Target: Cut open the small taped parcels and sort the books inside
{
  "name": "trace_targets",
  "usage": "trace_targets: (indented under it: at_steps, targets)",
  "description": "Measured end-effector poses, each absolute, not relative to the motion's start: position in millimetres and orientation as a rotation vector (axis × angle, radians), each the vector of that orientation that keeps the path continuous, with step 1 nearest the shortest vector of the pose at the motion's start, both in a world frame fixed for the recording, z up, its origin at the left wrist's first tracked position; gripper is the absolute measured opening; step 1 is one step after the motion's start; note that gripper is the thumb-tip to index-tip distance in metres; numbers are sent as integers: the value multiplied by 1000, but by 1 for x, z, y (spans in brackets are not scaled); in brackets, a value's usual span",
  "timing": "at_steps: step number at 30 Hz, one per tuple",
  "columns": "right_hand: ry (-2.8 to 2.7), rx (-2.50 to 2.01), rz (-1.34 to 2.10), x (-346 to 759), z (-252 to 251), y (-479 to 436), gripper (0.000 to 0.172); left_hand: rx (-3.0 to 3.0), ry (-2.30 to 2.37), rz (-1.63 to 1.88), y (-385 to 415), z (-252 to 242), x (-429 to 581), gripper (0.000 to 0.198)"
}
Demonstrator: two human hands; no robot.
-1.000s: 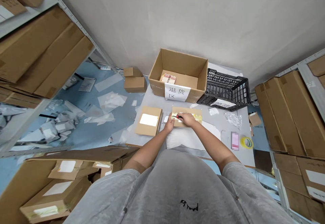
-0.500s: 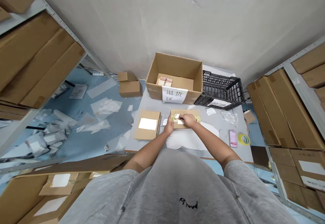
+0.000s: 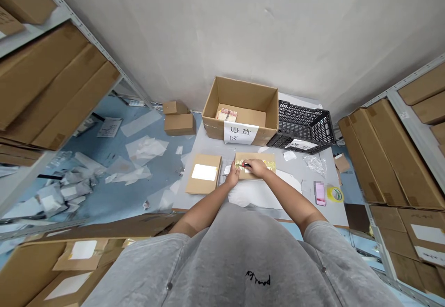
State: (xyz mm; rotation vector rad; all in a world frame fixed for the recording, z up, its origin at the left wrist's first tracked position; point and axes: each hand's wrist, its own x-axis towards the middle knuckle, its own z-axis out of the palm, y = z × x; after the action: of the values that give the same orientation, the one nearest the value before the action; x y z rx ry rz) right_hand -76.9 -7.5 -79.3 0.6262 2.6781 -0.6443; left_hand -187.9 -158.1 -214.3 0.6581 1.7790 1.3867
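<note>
A small cardboard box (image 3: pixel 255 156) with a shiny yellowish strip of tape and a white label lies on the table before me. My left hand (image 3: pixel 232 175) grips its left edge, thumb and fingers pressed against the side. Above the box, my right hand (image 3: pixel 256 167) is closed around what looks like a small black-and-red box cutter (image 3: pixel 246 165), which points left over the tape; its blade cannot be made out. White wrapping (image 3: pixel 267 192) lies beneath and in front of the box. To the left, another flat cardboard box (image 3: pixel 203 186) bears a white label.
A large open carton (image 3: pixel 243 89) with a labelled front stands behind, beside a black plastic crate (image 3: pixel 306 124). At right lie a phone (image 3: pixel 320 193), a tape roll (image 3: pixel 335 194) and clear plastic (image 3: pixel 315 164). Loaded shelves flank both sides; scraps (image 3: pixel 144 148) litter the left floor.
My right hand has slid slightly left along the tape with the cutter. My left hand keeps its hold on the box edge. The whole view has shifted a little.
</note>
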Motion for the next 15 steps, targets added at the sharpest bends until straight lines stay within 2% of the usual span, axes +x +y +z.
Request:
trace_targets:
  at_steps: [15]
  targets:
    - [2613, 697, -436, -70, -78, -2, 34, 619, 1792, 1362, -160, -215, -190, 82]
